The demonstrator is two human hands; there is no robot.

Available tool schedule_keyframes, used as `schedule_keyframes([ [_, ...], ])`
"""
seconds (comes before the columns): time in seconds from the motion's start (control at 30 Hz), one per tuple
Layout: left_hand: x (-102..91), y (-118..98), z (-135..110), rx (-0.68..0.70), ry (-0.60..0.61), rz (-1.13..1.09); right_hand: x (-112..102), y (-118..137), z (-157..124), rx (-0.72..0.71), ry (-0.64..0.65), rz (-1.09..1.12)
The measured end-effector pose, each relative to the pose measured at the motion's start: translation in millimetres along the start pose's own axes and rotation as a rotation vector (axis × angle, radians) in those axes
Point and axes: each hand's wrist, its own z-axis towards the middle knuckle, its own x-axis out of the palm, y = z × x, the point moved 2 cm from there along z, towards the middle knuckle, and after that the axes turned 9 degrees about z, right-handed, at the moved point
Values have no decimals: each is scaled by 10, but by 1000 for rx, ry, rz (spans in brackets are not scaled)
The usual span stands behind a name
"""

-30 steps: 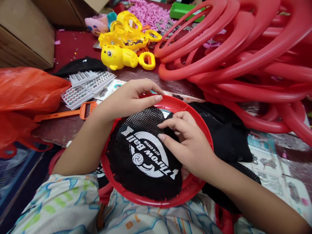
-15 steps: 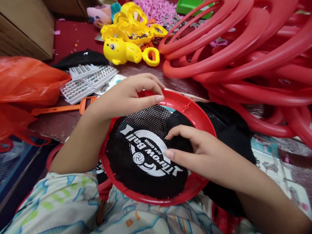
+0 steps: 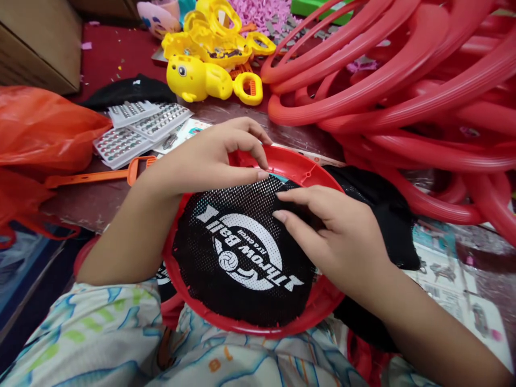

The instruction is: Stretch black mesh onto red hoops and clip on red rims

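Observation:
A red plastic ring (image 3: 258, 329) lies across my lap, tilted against the table edge. Inside it is a black mesh net (image 3: 242, 301) with a white "Throw Ball" print, fastened along its lower and left edge. At the upper right, a gap shows between net and ring. My left hand (image 3: 217, 156) reaches over the top of the ring, its thumb and fingers closed at the net's upper edge. Close beside it, my right hand (image 3: 334, 226) pinches the net's upper right part between thumb and forefinger. The other right fingers are curled and partly hidden.
Large red hoops (image 3: 363, 107) are piled at the right. Yellow toy parts (image 3: 201, 78) lie at the back, near trays of small metal pieces (image 3: 137, 129). An orange plastic bag (image 3: 48, 134) and orange stick (image 3: 92, 176) are at left. More black mesh (image 3: 374, 215) lies right of the ring.
My right hand has moved up over the net towards my left hand, and its thumb and forefinger have come closer together. My left hand stays at the ring's top.

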Motion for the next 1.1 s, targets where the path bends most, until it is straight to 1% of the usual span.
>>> schedule_keyframes([
  [0.1,7,10,4,12,24,-11,-2,-4,-1,-96,-21,-121],
  [0.27,15,18,9,23,10,-50,-19,-37,31,-390,18,-394],
  [0.33,23,26,16,15,5,-53,-32,-70,48,-441,11,-473],
  [0.53,59,-4,26,5,-52,-66,-23,-156,80,-472,-2,-586],
  [0.63,75,-52,15,2,-113,-48,-8,-175,82,-478,-1,-612],
  [0.73,97,-78,7,6,-174,-42,-16,-181,78,-487,-22,-591],
  [0.83,116,-83,5,18,-189,-40,-27,-183,73,-485,-38,-586],
  [0.93,110,-88,6,15,-210,-27,-25,-177,73,-475,-41,-636],
  [1.1,105,-115,19,-41,-176,17,-13,-160,83,-419,-28,-696],
])
